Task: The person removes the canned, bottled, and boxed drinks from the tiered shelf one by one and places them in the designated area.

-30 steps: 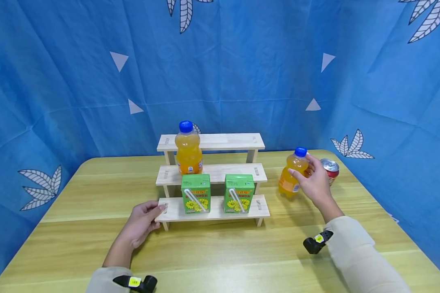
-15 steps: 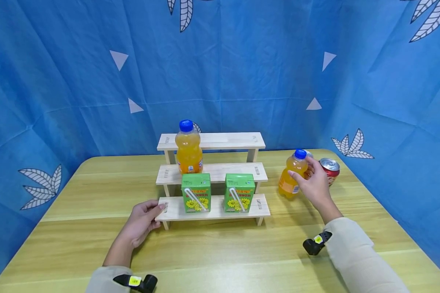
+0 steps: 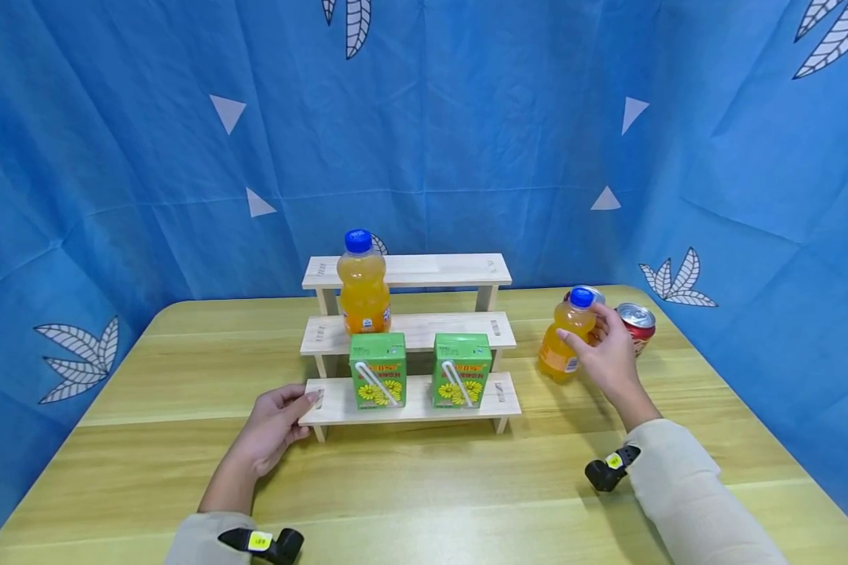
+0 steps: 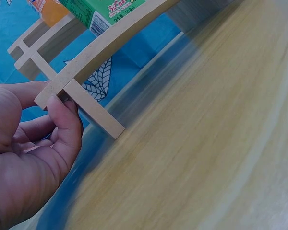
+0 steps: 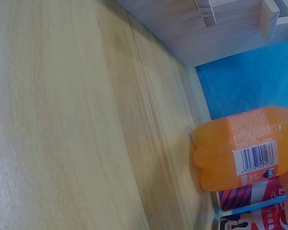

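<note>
My left hand (image 3: 275, 428) pinches the left end of the bottom step of a three-tier wooden display rack (image 3: 417, 400); the left wrist view shows thumb and fingers around the board's end (image 4: 50, 93). Over on the right, my right hand (image 3: 611, 353) grips a small bottle of orange soda (image 3: 565, 341) with a blue cap, near its neck. The bottle is nearly upright, low over or on the table; I cannot tell if its base touches. Two green drink cartons (image 3: 379, 370) with straws stand on the bottom step. Another orange soda bottle (image 3: 363, 286) stands on the middle step, at left.
A red soda can (image 3: 637, 323) stands right of my right hand. A second can (image 3: 593, 295) is partly hidden behind the held bottle. The wooden table (image 3: 424, 494) reaches back to a blue patterned curtain (image 3: 466, 118).
The held bottle has come down slightly, and the can behind it shows more. My left hand keeps its hold on the rack, which has not moved.
</note>
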Tool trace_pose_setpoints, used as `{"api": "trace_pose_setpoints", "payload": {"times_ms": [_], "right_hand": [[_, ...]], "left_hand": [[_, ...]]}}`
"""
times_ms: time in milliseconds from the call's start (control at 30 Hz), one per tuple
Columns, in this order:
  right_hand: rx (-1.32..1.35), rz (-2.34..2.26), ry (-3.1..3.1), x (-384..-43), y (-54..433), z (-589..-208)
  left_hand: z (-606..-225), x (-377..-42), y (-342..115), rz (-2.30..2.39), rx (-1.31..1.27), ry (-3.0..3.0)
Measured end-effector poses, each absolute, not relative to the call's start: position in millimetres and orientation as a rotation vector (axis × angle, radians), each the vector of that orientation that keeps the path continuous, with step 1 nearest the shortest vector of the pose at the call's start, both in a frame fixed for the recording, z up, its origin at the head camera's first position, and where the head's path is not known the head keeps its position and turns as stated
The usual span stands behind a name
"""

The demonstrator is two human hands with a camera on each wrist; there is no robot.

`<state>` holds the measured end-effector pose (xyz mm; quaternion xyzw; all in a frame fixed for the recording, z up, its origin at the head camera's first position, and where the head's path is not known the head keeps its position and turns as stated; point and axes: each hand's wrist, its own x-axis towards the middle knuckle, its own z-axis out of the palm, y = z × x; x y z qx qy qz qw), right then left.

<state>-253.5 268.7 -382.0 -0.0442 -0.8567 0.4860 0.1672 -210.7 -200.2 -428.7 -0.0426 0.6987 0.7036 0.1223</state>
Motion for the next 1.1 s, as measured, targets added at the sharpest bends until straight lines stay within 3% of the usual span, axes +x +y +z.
{"api": "trace_pose_setpoints", "payload": {"times_ms": [1100], "right_hand": [[-0.115, 1.367, -2.450, -251.3, 271.3, -380.6]], "left_hand": [[-428.7, -210.7, -200.1, 2.051, -0.143, 2.046]]}}
